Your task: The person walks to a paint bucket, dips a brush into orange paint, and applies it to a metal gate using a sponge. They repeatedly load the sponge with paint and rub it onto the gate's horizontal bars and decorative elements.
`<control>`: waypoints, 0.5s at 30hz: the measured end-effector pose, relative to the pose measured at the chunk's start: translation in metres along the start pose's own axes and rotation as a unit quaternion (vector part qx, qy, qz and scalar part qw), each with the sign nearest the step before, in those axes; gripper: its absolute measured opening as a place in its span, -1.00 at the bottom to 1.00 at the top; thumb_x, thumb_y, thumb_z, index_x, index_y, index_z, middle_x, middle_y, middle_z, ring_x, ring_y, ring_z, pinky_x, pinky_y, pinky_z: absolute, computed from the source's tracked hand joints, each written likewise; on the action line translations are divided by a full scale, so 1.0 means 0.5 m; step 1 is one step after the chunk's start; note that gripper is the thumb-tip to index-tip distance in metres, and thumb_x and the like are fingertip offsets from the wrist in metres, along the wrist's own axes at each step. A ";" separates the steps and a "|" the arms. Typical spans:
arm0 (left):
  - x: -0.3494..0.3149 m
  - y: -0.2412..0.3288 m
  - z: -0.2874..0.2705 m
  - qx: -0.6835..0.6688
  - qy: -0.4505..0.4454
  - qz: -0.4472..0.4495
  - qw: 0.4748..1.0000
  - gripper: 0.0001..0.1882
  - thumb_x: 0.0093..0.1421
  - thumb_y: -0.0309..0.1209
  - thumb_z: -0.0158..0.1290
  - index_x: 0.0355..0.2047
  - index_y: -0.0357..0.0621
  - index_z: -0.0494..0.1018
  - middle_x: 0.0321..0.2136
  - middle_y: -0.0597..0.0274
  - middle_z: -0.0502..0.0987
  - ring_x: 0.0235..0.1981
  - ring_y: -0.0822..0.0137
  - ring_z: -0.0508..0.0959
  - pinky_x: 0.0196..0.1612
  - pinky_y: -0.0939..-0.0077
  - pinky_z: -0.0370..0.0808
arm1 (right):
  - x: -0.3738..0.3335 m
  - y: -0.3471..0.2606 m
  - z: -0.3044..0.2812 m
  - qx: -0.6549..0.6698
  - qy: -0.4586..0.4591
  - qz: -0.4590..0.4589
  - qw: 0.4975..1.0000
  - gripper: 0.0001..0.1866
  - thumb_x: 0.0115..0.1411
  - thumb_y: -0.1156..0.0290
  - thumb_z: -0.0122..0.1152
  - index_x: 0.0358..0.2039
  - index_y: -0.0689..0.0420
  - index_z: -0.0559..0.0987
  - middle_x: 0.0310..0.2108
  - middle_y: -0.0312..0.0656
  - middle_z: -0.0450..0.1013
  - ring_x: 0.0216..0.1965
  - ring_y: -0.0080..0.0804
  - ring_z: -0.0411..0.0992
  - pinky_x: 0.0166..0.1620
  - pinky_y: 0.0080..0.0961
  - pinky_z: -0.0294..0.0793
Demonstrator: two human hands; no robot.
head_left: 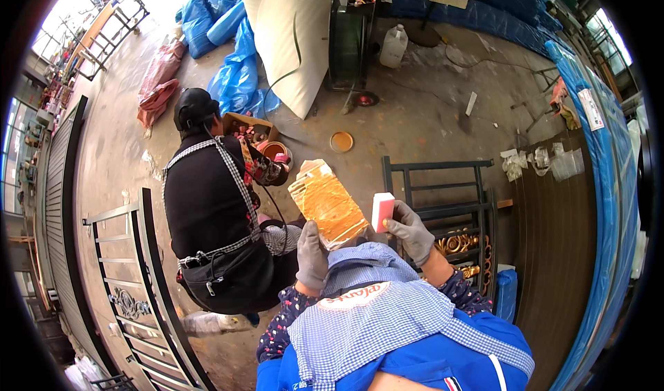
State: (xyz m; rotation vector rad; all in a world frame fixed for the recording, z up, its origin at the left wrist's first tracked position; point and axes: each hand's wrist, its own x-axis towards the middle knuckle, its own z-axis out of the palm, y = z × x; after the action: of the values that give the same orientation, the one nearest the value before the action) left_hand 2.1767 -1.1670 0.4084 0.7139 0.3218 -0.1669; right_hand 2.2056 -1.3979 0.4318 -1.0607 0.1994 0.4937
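My left hand (312, 256), in a grey glove, grips the near left edge of a flat board (326, 201) coated with shiny gold, probably cardboard. The board's far end is bare and tan. In my gloved right hand (413, 233) a pink and white sponge block (382, 212) stands upright between thumb and fingers, just right of the board and apart from it. Below my right hand is a dark metal railing panel with gold scroll ornaments (456, 241).
To my left a co-worker (211, 211) crouches, one hand near a tub of orange-brown paint (274, 151) beside a cardboard box (238, 123). A round lid (342, 141) lies ahead. Another railing panel (146, 280) stands far left. Blue-wrapped stock (602, 183) lines the right.
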 end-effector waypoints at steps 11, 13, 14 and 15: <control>0.036 -0.013 -0.046 0.021 0.057 0.033 0.998 -0.52 0.51 -0.14 -0.19 0.10 -0.37 0.38 -0.01 0.08 0.56 -0.02 0.28 0.60 0.05 0.44 0.55 | 0.026 -0.014 0.039 -0.402 -0.029 -0.111 0.908 -0.58 0.14 0.40 0.32 -0.01 0.24 0.47 -0.20 -0.09 0.45 -0.18 -0.33 0.49 -0.06 -0.44 0.48; 0.051 -0.009 -0.045 0.039 0.062 0.047 0.996 -0.52 0.51 -0.13 -0.19 0.11 -0.36 0.38 -0.01 0.08 0.56 -0.02 0.29 0.60 0.05 0.45 0.54 | 0.052 -0.046 0.054 -0.459 -0.061 -0.139 0.875 -0.57 0.11 0.42 0.33 -0.02 0.23 0.48 -0.19 -0.04 0.45 -0.18 -0.22 0.51 -0.06 -0.39 0.49; 0.060 -0.006 -0.043 0.049 0.065 0.052 0.995 -0.51 0.51 -0.13 -0.19 0.11 -0.36 0.38 -0.01 0.08 0.56 -0.02 0.30 0.59 0.05 0.46 0.54 | 0.070 -0.065 0.064 -0.495 -0.081 -0.176 0.847 -0.57 0.09 0.42 0.34 -0.02 0.22 0.48 -0.18 -0.02 0.46 -0.17 -0.16 0.51 -0.06 -0.36 0.50; 0.069 -0.002 -0.035 0.062 0.074 0.059 0.994 -0.51 0.51 -0.12 -0.19 0.10 -0.34 0.39 -0.02 0.10 0.56 -0.03 0.33 0.59 0.04 0.47 0.54 | 0.089 -0.083 0.071 -0.528 -0.102 -0.212 0.816 -0.56 0.07 0.43 0.34 -0.03 0.21 0.48 -0.17 0.00 0.46 -0.16 -0.10 0.52 -0.06 -0.33 0.50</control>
State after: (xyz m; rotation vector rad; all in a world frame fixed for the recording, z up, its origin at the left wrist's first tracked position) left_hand 2.2047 -1.1573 0.3834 0.8687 0.4119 -0.0225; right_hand 2.2618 -1.3701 0.4639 -2.0620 -0.5796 0.2802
